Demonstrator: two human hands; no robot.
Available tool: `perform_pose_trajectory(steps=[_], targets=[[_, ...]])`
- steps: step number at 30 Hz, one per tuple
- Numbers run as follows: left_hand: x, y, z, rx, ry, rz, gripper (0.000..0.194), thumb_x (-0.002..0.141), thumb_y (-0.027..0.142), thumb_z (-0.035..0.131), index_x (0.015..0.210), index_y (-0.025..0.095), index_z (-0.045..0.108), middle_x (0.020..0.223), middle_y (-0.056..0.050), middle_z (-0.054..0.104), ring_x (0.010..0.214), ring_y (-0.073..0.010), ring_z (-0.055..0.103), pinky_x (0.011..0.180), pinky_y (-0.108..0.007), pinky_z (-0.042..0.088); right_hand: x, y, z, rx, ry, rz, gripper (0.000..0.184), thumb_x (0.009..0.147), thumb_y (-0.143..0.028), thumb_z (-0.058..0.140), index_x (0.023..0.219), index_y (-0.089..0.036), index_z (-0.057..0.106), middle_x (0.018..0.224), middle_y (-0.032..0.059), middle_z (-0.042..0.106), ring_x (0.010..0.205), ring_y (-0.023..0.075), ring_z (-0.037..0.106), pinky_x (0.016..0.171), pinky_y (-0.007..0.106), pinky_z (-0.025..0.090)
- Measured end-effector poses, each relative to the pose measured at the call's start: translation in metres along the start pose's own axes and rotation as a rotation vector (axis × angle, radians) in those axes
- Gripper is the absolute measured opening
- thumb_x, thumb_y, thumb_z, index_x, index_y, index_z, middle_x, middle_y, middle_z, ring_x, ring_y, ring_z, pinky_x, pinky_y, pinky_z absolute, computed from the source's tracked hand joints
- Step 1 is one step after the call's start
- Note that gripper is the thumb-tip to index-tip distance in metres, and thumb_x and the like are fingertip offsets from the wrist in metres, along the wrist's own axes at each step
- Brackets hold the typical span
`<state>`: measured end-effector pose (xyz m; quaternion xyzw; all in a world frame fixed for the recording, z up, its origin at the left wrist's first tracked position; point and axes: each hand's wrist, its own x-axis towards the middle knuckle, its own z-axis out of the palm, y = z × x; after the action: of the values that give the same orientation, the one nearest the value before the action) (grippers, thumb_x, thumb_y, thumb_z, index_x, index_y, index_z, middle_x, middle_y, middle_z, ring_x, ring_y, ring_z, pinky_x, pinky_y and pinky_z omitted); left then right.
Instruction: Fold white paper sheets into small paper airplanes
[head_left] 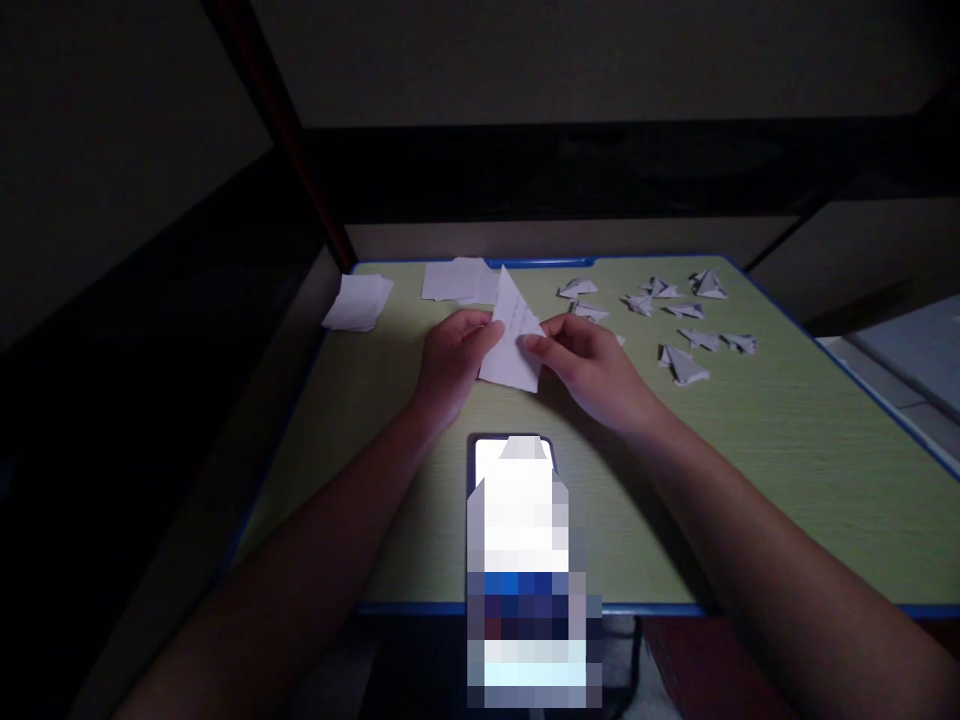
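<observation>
Above the middle of the table I hold a sheet of white paper (514,345) folded to a point at its top, with faint writing on it. My left hand (459,362) pinches its left edge, thumb on the near face. On the right edge, my right hand (589,362) grips it between thumb and fingers. Several small folded paper shapes (683,364) lie to the right, beyond my right hand; some are partly hidden by it. White paper sheets (457,281) lie behind my left hand, and a stack of paper (358,302) sits at the far left corner.
A lit phone (517,500), partly blurred out, is at the near middle of the table. The light green table (787,480) has a blue rim. Walls stand behind and to the left; a pale flat surface (911,350) lies beyond the right edge.
</observation>
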<state>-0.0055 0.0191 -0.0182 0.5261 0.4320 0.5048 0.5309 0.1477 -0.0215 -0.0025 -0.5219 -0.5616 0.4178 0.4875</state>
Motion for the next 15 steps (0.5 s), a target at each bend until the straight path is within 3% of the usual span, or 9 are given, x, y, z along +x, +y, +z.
perform_pose_trajectory(steps=[9, 15], targets=[[-0.0068, 0.0083, -0.0009, -0.273, -0.216, -0.126, 0.023, 0.072, 0.035, 0.065, 0.082, 0.018, 0.053, 0.070, 0.000, 0.063, 0.064, -0.0123, 0.061, 0.061, -0.026, 0.052, -0.0027, -0.0033, -0.0052, 0.221, 0.005, 0.036, 0.022, 0.076, -0.035, 0.070, 0.069, -0.019, 0.058, 0.056, -0.0042, 0.052, 0.052, 0.0092, 0.044, 0.052, 0.026, 0.030], [-0.0078, 0.0091, -0.0027, -0.223, -0.255, -0.116, 0.025, 0.071, 0.035, 0.068, 0.076, 0.017, 0.051, 0.062, 0.003, 0.059, 0.052, -0.0075, 0.054, 0.045, -0.019, 0.038, -0.0026, -0.0035, -0.0076, 0.286, 0.036, 0.088, 0.023, 0.071, -0.035, 0.074, 0.069, -0.019, 0.059, 0.060, -0.0037, 0.052, 0.055, 0.0094, 0.044, 0.053, 0.026, 0.030]])
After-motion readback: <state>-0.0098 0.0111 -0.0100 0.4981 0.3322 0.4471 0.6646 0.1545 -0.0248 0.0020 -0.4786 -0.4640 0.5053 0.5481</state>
